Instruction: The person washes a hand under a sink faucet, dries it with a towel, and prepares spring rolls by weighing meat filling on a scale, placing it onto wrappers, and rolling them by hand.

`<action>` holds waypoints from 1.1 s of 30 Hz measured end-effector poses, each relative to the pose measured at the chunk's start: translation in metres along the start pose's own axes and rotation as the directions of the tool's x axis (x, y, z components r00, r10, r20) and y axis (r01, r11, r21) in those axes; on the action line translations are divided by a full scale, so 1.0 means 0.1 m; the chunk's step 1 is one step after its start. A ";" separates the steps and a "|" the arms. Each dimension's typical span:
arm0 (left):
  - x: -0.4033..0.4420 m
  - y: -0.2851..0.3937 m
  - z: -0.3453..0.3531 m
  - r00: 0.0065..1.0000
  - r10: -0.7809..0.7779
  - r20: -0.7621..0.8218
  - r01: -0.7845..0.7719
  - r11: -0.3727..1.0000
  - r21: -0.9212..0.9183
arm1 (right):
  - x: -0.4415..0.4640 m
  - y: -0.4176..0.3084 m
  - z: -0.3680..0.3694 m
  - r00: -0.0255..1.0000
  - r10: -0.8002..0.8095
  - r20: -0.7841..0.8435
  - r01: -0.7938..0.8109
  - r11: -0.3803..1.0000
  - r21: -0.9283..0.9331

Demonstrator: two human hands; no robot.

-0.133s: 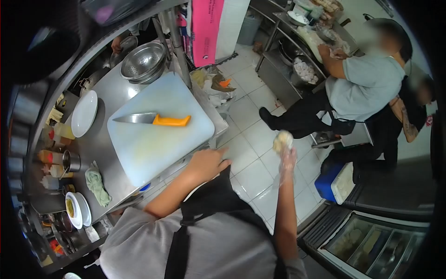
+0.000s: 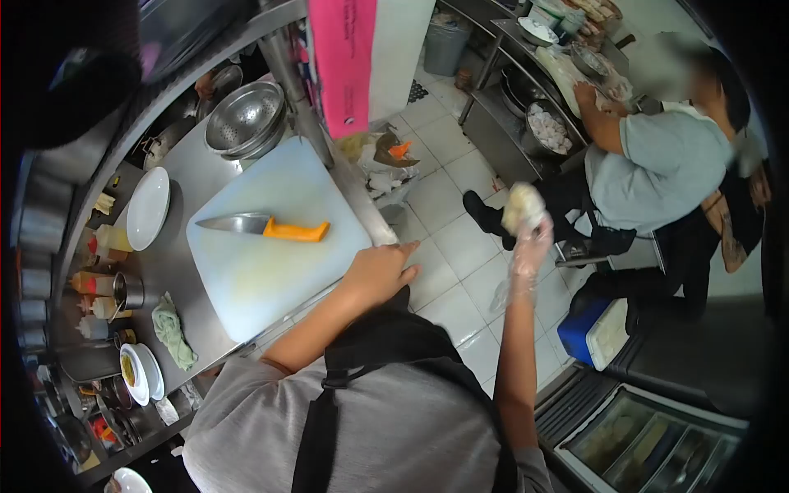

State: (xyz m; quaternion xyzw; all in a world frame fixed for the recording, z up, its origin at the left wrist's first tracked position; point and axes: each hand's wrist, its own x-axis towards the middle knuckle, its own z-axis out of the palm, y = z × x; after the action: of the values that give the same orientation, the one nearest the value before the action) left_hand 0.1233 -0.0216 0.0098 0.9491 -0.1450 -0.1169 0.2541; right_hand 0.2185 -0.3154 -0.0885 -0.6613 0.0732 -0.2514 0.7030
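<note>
To the left of the left hand (image 2: 380,271) lies a white cutting board (image 2: 263,283) with an orange-handled knife (image 2: 296,233) on it; metal colanders (image 2: 245,119) stand farther beyond that hand. Past the right hand (image 2: 532,248) is a co-worker (image 2: 662,168), with a blue cooler (image 2: 578,333) to that hand's right. The left hand is bare, index finger extended, thumb apart, gripping nothing visible. The right, in clear plastic, closes its fingers on a pale lump (image 2: 522,207), well apart from the left hand.
</note>
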 end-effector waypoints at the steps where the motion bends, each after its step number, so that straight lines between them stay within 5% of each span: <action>1: 0.07 0.08 0.01 1.000 -0.010 0.013 0.010 0.999 -0.040 | 0.17 -0.35 0.04 0.999 -0.037 0.010 0.036 0.998 0.041; 5: 0.56 0.14 -0.04 0.997 -0.065 0.045 0.066 0.997 -0.036 | 0.88 -0.81 0.55 0.930 -0.291 -0.224 0.318 0.943 0.093; 8: 0.96 0.06 -0.07 0.990 -0.144 0.002 0.143 0.989 -0.041 | 1.12 -0.22 1.08 0.972 -0.230 -0.050 0.234 0.969 0.085; 10: 1.39 -0.04 0.02 0.968 -0.244 -0.059 0.239 0.968 -0.077 | 0.85 0.68 1.67 0.928 -0.026 0.373 0.102 0.977 -0.186; 11: 1.54 -0.12 0.10 0.954 -0.296 -0.044 0.295 0.955 -0.035 | 0.78 1.02 1.84 0.797 0.114 0.593 0.026 0.974 -0.223; 13: 1.83 -0.29 0.33 0.911 -0.412 -0.019 0.412 0.910 0.041 | 0.74 1.52 2.01 0.476 -0.127 0.870 0.642 0.726 -0.246; 16: 2.28 -0.63 0.65 0.801 -0.594 0.072 0.588 0.804 0.086 | 1.26 1.91 1.99 0.290 -0.063 0.955 0.615 0.777 -0.135; 19: 2.49 -0.96 1.19 0.684 -0.724 0.083 0.724 0.689 0.034 | 2.08 2.31 2.22 -0.154 0.422 0.893 0.277 0.886 -0.371; 22: 2.70 -1.45 1.74 0.610 -0.774 0.170 0.784 0.621 0.015 | 2.87 2.01 2.37 -0.030 0.513 0.858 0.457 0.770 -0.445; 28: 3.34 -2.11 1.92 0.591 -0.791 0.161 0.806 0.588 -0.067 | 4.31 2.28 2.98 0.106 0.588 0.802 0.287 0.754 -0.591; 31: 4.19 -2.13 1.30 0.555 -0.831 0.045 0.810 0.527 -0.256 | 4.97 2.23 3.22 0.198 0.443 0.874 0.246 0.841 -0.482; 33: 4.79 -2.42 1.00 0.603 -0.797 -0.046 0.775 0.598 -0.203 | 5.45 2.14 3.39 0.234 0.382 0.894 -0.005 0.920 -0.391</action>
State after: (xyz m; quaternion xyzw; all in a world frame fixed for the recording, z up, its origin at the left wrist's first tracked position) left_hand 0.5916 -0.0262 -0.2700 0.8971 0.3154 -0.1654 0.2616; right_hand 0.8915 -0.2580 -0.1307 -0.7615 -0.2476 0.3069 0.5145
